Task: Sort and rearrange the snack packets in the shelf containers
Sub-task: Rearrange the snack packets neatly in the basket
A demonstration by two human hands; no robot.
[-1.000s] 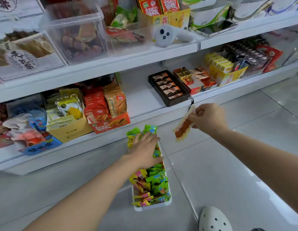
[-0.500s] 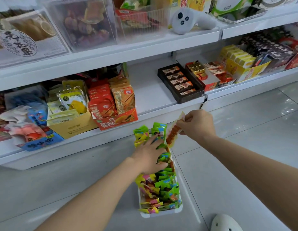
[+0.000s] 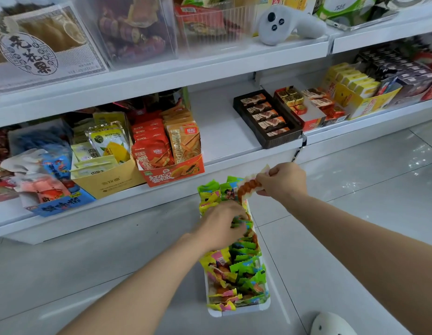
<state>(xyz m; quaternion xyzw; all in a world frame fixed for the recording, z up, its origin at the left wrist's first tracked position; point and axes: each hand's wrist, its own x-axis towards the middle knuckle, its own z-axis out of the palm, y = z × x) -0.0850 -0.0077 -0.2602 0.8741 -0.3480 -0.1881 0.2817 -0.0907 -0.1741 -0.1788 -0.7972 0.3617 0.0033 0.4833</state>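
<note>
R hand [image 3: 281, 181] has come closer to the white tray [image 3: 239, 310] on the floor, still pinching the orange packet [image 3: 248, 187], now just above the tray's far end. L hand [image 3: 219, 224] has dug deeper, fingers curled into the green packets [image 3: 244, 259].

A long white container [image 3: 239, 310] on the floor holds upright rows of green, yellow and pink snack packets [image 3: 244, 262], while one clear packet with orange-red filling [image 3: 248, 187] hangs tilted above its far end.
</note>
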